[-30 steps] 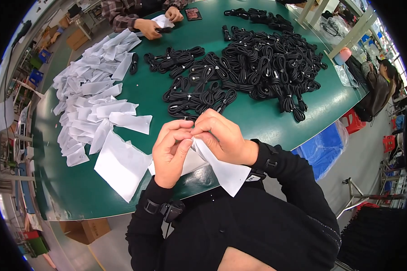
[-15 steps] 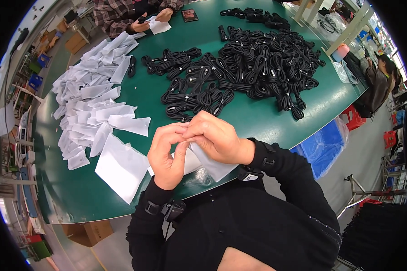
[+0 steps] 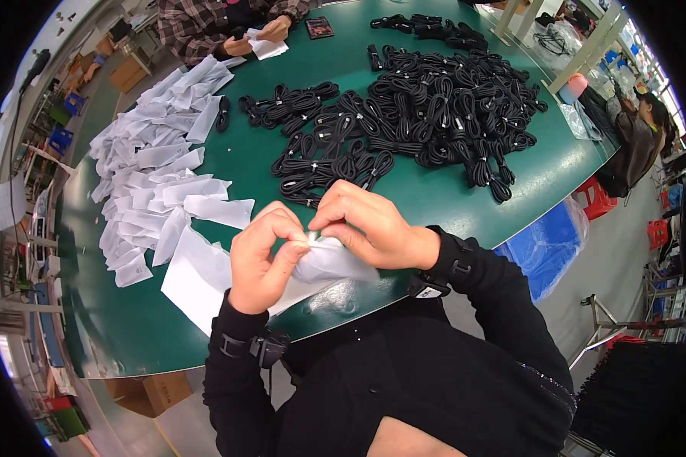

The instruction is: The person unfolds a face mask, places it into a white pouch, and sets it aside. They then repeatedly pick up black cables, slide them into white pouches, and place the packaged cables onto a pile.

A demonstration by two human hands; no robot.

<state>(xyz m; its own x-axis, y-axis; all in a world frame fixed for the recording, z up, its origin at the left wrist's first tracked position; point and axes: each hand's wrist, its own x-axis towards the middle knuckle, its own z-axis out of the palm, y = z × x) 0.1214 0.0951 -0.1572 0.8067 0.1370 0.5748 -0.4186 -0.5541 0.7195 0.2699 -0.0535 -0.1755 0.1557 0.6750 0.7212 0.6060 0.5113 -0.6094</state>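
Near the table's front edge, a whitish translucent bag (image 3: 329,263) hangs between my two hands. My left hand (image 3: 261,257) pinches its upper edge between thumb and fingers. On the opposite side of that edge, my right hand (image 3: 375,230) has its thumb and fingertips closed on the bag. Whatever the bag may contain is hidden. White flat sheets or bags (image 3: 198,276) lie under and left of my left hand. Just beyond my hands, coiled black cables (image 3: 335,167) rest on the green table (image 3: 229,194).
A big heap of coiled black cables (image 3: 457,107) spreads to the far right. Many whitish bags (image 3: 152,179) pile up at left. Across the table a person's hands (image 3: 273,32) hold a white bag. A blue plastic-lined bin (image 3: 541,247) stands beyond the right edge.
My hands have drawn slightly apart, the left moving left and nearer. The bag's upper edge now shows between my fingers, and the bag has swung up and left.
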